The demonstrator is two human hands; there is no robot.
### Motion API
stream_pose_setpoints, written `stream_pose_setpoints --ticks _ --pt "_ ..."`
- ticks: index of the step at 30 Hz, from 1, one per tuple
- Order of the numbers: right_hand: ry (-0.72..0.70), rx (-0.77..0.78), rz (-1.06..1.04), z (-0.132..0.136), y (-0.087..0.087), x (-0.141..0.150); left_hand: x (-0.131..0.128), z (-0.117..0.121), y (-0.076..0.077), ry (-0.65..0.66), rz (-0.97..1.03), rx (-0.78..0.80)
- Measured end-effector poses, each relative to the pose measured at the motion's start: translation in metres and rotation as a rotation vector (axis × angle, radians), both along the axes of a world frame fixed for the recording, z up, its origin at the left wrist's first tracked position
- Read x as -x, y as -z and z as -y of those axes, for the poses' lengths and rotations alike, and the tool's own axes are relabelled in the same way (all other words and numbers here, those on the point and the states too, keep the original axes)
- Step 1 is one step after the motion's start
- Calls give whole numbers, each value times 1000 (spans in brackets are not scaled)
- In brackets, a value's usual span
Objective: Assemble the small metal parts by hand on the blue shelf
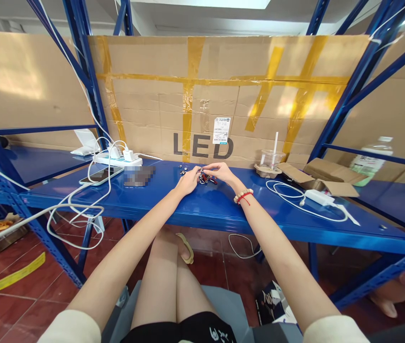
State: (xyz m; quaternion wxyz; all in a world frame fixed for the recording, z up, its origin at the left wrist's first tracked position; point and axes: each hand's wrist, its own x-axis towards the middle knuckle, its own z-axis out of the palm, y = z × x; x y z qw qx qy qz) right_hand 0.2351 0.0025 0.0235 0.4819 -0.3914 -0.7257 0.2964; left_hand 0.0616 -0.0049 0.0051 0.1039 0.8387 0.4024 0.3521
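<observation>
My left hand [189, 181] rests on the blue shelf top, its fingers drawn together at a small cluster of shiny dark, red and silver pieces [207, 179]. From the other side my right hand [222, 171] reaches in, thumb and fingers pinched near the same spot. The fingertips of both hands meet around something small and metallic-looking; its kind is too small to tell. A few more tiny shiny bits [183, 169] lie just behind my left hand. A beaded bracelet and red string [243, 196] circle my right wrist.
A power strip [116, 158] with chargers, a phone [102, 176] and looping white cables stand left. To the right are a plastic cup with straw [272, 158], a white adapter [319, 197], an open cardboard box [334, 175] and a bottle [371, 159]. A cardboard wall [145, 109] rises behind.
</observation>
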Motion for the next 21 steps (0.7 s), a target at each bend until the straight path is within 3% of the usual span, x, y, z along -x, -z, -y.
stream_pose_setpoints --ticks 11,21 --pt "-35 -13 -28 -2 0 1 0 6 -2 14 35 -1" --pt "-37 -5 49 0 1 1 0 7 -3 -9 -57 -27"
